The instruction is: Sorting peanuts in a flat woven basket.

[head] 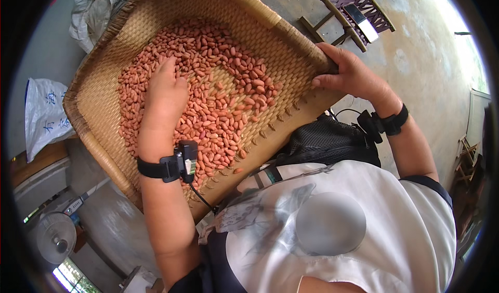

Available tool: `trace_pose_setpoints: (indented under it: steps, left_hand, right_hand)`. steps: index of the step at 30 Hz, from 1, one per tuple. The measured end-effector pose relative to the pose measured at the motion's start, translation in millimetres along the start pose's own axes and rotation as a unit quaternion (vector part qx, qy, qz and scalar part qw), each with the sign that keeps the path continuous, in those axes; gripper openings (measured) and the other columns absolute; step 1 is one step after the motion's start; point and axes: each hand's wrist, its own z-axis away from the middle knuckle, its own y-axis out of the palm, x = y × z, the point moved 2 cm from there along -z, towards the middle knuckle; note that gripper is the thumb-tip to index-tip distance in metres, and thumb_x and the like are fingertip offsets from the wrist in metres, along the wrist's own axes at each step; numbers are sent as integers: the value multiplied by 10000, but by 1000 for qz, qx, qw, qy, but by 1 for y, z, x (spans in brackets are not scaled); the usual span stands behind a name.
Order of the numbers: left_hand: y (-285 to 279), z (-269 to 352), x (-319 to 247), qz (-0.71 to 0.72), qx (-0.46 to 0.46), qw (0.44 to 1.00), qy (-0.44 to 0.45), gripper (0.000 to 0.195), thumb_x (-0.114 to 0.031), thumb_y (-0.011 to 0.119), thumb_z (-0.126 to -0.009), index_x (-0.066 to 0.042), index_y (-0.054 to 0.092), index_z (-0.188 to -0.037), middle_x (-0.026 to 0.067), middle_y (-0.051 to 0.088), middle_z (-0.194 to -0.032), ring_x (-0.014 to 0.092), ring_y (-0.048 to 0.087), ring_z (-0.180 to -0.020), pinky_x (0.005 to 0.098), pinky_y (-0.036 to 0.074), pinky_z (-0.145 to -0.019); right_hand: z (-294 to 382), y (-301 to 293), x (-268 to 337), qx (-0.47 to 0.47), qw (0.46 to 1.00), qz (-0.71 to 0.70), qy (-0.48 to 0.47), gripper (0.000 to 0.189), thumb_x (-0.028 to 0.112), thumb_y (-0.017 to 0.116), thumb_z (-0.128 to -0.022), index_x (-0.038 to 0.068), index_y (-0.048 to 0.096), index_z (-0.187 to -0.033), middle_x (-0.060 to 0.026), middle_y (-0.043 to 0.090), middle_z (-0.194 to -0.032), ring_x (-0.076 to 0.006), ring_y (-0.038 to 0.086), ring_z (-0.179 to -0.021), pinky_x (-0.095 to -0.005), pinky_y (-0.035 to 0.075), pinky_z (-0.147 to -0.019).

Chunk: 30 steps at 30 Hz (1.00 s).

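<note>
Before me is a woven bamboo winnowing basket [290, 45], tilted, with a raised rim on its far sides. Shelled peanuts [212, 115] with reddish skins are spread over its weave. Among them, left of the middle, my left hand [167, 86] rests with its fingertips at the peanuts; whether any are pinched there is hidden. My right hand [347, 70] grips the right end of the rim, thumb on the near side and fingers over the far side. A few peanuts lie by the stitched front edge.
A low folding stool [331, 4] with a purple woven seat stands beyond the basket, a phone [360, 22] on it. White woven sacks [46, 113] are at the left. An electric fan [56, 238] stands lower left. A black mesh bag [331, 141] sits against my waist.
</note>
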Motion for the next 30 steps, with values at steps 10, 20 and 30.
trace_pose_setpoints:
  steps: [10, 20, 30]
  left_hand:
    - [58, 17, -71, -72, 5, 996, 52, 732, -304, 614, -922, 105, 328, -1459, 368, 276, -1522, 502, 252, -1432, 470, 234, -1203]
    - [44, 56, -95, 60, 56, 972, 219, 662, -208, 642, -900, 84, 382, -1434, 346, 335, -1498, 458, 330, -1410, 443, 294, -1172]
    - [-3, 54, -8, -46, -10, 997, 57, 606, -217, 626, -911, 143, 442, -1363, 327, 426, -1452, 415, 388, -1391, 417, 307, -1172]
  right_hand:
    - [0, 2, -5, -10, 1000, 6, 10, 576, 144, 792, -813, 19, 542, -1317, -115, 673, -1073, -159, 620, -980, -310, 499, -895]
    - [-1, 3, -1, -7, 1000, -2, 4, 595, 147, 814, -813, 21, 537, -1325, -89, 673, -1104, -134, 600, -1015, -305, 494, -919]
    - [0, 1, 13, 5, 1000, 25, 10, 545, 142, 785, -838, 20, 545, -1312, -85, 670, -1057, -124, 594, -982, -305, 497, -893]
